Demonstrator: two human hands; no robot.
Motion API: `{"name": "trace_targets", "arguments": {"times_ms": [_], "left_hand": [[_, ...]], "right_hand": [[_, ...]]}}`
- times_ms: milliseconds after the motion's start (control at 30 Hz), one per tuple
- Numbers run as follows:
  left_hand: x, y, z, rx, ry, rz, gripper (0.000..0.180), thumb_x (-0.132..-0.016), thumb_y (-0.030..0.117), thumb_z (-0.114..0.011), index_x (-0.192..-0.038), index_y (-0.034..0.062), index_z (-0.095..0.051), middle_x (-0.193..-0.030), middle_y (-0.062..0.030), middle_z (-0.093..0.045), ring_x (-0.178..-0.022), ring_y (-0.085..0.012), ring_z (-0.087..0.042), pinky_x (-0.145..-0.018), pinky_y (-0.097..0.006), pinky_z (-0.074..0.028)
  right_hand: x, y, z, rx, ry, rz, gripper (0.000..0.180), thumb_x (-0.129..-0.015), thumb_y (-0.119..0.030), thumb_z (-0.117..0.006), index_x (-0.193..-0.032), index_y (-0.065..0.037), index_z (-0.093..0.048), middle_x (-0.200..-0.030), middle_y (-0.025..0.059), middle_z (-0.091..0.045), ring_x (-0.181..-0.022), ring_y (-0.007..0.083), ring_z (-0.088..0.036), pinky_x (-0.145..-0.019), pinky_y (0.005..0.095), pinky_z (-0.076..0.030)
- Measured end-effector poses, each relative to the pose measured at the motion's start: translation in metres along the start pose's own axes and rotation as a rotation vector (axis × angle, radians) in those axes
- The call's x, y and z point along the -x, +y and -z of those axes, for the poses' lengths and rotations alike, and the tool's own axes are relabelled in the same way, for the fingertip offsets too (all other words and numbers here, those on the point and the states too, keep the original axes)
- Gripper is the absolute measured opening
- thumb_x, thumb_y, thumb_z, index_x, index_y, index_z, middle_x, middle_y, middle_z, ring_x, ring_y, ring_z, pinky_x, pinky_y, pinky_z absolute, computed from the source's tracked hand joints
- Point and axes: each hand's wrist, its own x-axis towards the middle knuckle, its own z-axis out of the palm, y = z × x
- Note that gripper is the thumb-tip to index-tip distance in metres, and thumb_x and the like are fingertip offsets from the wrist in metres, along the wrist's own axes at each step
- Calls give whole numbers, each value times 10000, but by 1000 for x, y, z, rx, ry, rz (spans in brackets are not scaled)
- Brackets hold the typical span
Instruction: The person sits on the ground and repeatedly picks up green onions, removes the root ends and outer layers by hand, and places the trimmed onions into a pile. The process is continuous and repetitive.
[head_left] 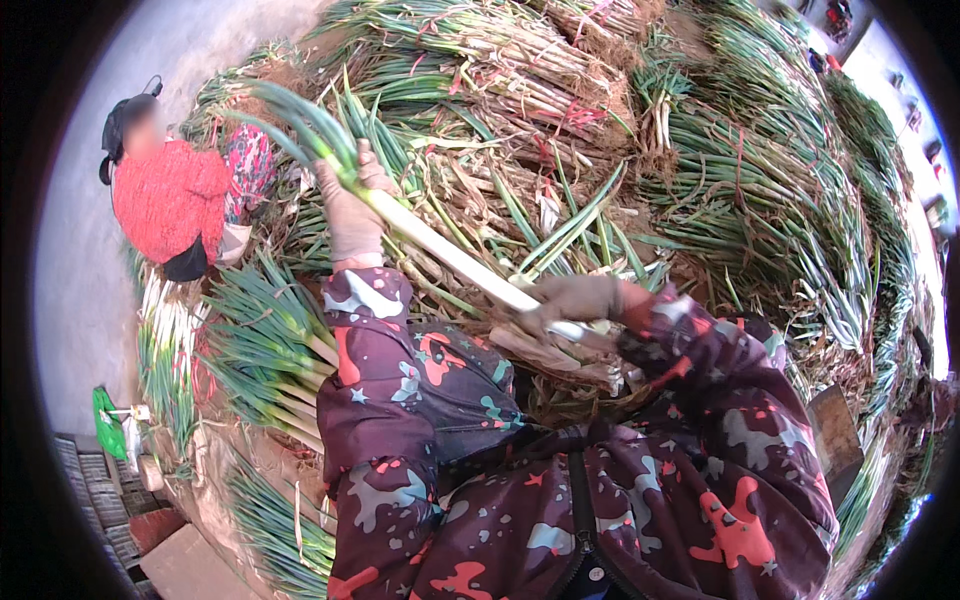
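Note:
A long green onion [440,245] with a thick white stalk and green leaves slants across in front of me. My left hand [352,215], in a tan glove, is closed round it where the leaves begin. Toward the root end, my gloved right hand [575,298] grips the white stalk, partly covering that end. Beneath the stalk lie loose green onions and dry, peeled leaves [475,200]. A stack of cleaner green onions [270,350] rests beside my left sleeve, white ends toward me.
Large heaps of green onions [770,190] spread ahead and to the right, some bundled with pink ties. At the left sits a person in a red top [170,200]. A green bag [108,425] and a brown board [195,565] lie at the lower left.

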Motion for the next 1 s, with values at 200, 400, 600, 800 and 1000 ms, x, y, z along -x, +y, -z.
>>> {"name": "trace_targets", "arguments": {"times_ms": [200, 400, 600, 800, 1000], "left_hand": [[-2, 8, 1, 137, -184, 27, 660, -821, 505, -679, -1217, 4, -512, -879, -20, -514, -680, -97, -492, -582, -225, -429], [1, -42, -25, -99, 163, 38, 389, -894, 342, -664, -1124, 35, -600, -889, -28, -600, -733, -116, -552, -642, -244, -497], [-20, -25, 39, -131, 264, 70, 154, -921, 201, -638, -925, 73, -555, -693, 36, -459, -509, -63, -412, -478, -209, -367], [-34, -44, 41, -190, 273, -6, 163, -927, 189, -630, -895, 78, -516, -697, 27, -441, -522, -66, -392, -466, -202, -319], [-39, 8, 105, -183, 246, -46, 169, -943, 194, -607, -824, 108, -524, -621, 75, -395, -491, -34, -376, -432, -179, -307]], "right_hand": [[91, 52, -6, -311, 66, -160, 474, -882, -155, -657, -1310, -22, -505, -996, 14, -602, -860, 89, -559, -763, 245, -474], [26, -48, -41, -165, 471, 112, 392, -870, -189, -655, -1209, -22, -550, -764, -40, -586, -598, 12, -497, -494, 212, -400], [34, -23, -77, -157, 544, 188, 586, -897, -252, -668, -1328, 72, -438, -1050, 95, -624, -968, 136, -571, -849, 263, -471], [100, 9, -108, -293, 657, 164, 467, -977, -225, -547, -1336, 58, -448, -1005, 16, -567, -852, 59, -496, -741, 203, -414], [169, -19, -152, -308, 772, -142, 357, -986, -148, -507, -1259, 81, -516, -897, -25, -577, -722, 53, -502, -648, 200, -418]]}}
